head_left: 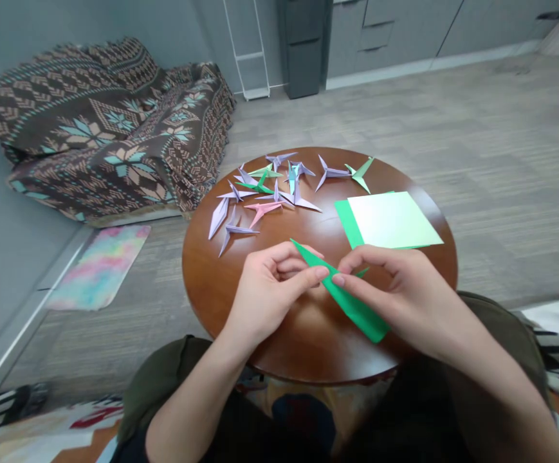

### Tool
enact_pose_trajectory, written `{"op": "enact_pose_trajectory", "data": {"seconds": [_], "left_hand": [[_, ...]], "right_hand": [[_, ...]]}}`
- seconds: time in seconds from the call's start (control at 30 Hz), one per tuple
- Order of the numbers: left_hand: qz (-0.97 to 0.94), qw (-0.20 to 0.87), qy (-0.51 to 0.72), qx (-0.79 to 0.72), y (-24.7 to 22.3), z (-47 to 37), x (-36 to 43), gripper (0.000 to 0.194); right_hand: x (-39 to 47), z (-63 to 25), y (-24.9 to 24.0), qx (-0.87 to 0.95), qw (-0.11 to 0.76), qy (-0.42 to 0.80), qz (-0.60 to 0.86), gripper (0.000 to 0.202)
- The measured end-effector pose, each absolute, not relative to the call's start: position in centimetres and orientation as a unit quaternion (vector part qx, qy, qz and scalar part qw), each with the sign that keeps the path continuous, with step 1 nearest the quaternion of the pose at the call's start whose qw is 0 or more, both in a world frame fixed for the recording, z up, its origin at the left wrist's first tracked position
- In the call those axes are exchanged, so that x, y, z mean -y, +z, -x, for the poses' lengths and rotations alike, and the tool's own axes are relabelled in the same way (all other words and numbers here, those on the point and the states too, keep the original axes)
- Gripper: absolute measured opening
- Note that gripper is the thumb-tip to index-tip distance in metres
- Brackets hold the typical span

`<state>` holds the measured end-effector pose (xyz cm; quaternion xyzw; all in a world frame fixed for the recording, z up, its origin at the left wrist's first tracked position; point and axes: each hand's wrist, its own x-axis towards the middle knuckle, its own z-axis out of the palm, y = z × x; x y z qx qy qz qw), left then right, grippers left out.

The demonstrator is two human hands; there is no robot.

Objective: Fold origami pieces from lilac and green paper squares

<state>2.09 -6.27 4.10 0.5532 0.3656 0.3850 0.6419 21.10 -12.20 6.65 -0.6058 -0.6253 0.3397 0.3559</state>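
Note:
A long, narrow folded green paper (356,308) is held slantwise above the near part of a round brown table (202,270). My left hand (276,283) pinches its upper left part between thumb and fingers. My right hand (390,283) pinches it near the middle, close to my left thumb. A small green point shows beside my right fingers. Several folded paper cranes, purple, green, blue and one pink (264,209), lie at the far left and far middle of the table. Behind my right hand is a stack of square sheets (395,220), pale on top with green beneath.
A sofa with a patterned brown cover (115,135) stands at the back left, with a pastel mat (100,267) on the floor before it. Grey cabinets (404,32) and a white rack (250,58) line the back. My knees are against the near side.

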Motion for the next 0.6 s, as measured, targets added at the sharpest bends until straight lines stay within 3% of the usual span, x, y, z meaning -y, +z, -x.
{"op": "enact_pose_trajectory", "data": {"seconds": [0.6], "left_hand": [[-0.547,0.63,0.392,-0.389,3.49,-1.98,6.35,0.022]], "right_hand": [[11.95,-21.3,6.63,0.588,0.378,0.409,0.587,0.015]]}}
